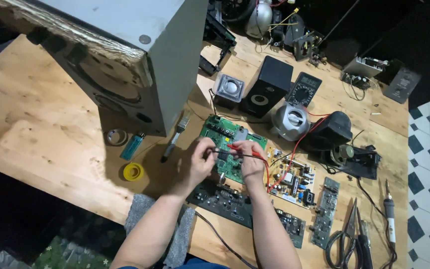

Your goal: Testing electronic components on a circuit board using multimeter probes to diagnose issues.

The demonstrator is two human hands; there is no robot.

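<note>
A green circuit board (223, 132) lies on the wooden table (41, 129) in front of me. My left hand (198, 162) pinches a thin black test probe over the board's near edge. My right hand (251, 158) grips a red test probe, its tip pointing left onto the same spot of the board. The two hands almost touch. Red and black leads run from the probes back toward a dark multimeter (303, 89) lying flat at the back.
A big grey speaker cabinet (125, 55) lies on its side at left. Small speakers (266, 87), several loose circuit boards (294, 182), scissors (347, 234), a soldering iron (389, 211), a lighter (132, 146), a yellow tape roll (133, 172) and a brush (175, 137) surround my hands.
</note>
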